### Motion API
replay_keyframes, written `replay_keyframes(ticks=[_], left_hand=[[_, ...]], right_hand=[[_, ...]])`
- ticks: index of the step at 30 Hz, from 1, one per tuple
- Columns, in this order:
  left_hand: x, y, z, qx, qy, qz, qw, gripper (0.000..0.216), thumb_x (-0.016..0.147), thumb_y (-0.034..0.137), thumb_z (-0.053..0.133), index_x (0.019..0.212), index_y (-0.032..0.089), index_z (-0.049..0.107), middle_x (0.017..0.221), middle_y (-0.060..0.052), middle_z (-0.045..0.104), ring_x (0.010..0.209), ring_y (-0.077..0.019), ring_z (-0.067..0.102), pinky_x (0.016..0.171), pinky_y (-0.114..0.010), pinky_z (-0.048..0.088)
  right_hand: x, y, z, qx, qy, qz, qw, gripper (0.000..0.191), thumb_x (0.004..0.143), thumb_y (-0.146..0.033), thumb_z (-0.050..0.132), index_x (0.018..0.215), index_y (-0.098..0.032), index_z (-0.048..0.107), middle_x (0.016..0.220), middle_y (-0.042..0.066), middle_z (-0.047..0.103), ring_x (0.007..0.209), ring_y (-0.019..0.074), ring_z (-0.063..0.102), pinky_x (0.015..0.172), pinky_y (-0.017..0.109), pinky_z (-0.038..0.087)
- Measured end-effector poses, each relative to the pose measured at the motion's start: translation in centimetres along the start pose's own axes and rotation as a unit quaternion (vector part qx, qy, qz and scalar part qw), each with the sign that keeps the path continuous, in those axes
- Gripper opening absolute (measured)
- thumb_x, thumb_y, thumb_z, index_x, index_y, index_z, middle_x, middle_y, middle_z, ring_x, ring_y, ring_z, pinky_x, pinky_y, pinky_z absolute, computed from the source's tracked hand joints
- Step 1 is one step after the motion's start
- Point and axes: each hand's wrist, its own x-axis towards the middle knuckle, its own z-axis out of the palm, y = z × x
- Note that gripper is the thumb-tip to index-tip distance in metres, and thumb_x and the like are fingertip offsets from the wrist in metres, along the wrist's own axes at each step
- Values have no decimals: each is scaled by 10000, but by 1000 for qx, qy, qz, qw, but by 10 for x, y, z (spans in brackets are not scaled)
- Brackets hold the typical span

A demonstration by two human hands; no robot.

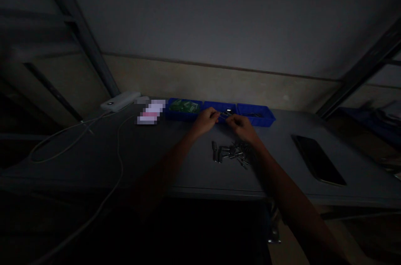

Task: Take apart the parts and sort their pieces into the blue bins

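Note:
Both my hands meet above the grey table, just in front of three blue bins. My left hand is closed in a pinch on a small metal part. Its other end is pinched by my right hand, fingers closed. Below my hands lies a heap of several small metal parts. The left blue bin holds green pieces. My hands work in front of the middle bin. The right bin holds a few dark parts.
A black phone lies flat at the right of the table. A white power bank sits at the back left, with white cables trailing over the table's left side. A blurred pink and white item lies beside the bins. Dark shelf frames stand on both sides.

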Motion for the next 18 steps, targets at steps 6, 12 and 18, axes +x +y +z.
replay_keyframes(ticks=[6,12,18], left_hand=[[-1,7,1,-81,2,28,996,85,800,172,464,826,136,537,758,-25,620,722,-115,581,682,-230,444],[-2,10,-2,-115,15,5,993,175,806,277,471,821,129,565,752,-28,617,713,-124,572,646,-231,441],[-1,4,-1,-185,14,0,983,122,763,222,492,795,127,561,707,-13,596,663,-115,555,629,-236,422]], right_hand=[[1,-4,5,60,20,31,998,382,723,-548,480,595,-190,438,543,-40,370,516,98,349,508,241,291],[-1,-9,8,69,24,10,997,397,693,-580,523,651,-190,458,571,-39,384,527,94,352,508,237,306],[1,-32,-13,32,23,-7,999,376,696,-539,554,690,-164,523,575,-22,454,537,100,411,522,252,343]])
